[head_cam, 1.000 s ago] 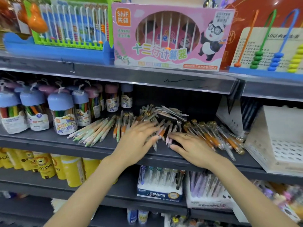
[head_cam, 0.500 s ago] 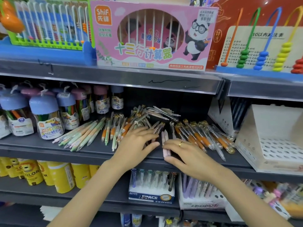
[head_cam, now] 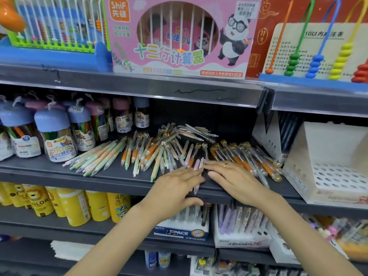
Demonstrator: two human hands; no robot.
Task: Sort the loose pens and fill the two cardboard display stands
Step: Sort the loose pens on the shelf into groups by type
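Loose pens [head_cam: 151,154] lie in heaps across a dark middle shelf [head_cam: 111,180]: pastel green ones at the left, orange-grip ones in the middle and gold-topped orange ones [head_cam: 249,156] at the right. My left hand [head_cam: 175,188] and my right hand [head_cam: 233,179] lie flat side by side at the shelf's front edge, fingers straight. They touch a few pale pink pens [head_cam: 198,168] between them. A white cardboard display stand [head_cam: 330,162] with a holed tray sits at the right, with a second stand [head_cam: 268,136] behind it.
Blue- and pink-lidded jars of colour pens [head_cam: 57,134] stand at the shelf's left. Abacus boxes [head_cam: 179,36] fill the shelf above. Below are yellow crayon tubes [head_cam: 77,206] and boxed pens [head_cam: 185,226].
Both hands have slid toward the shelf's front edge and closer together, gathering a few pink pens between them. The camera has shifted left.
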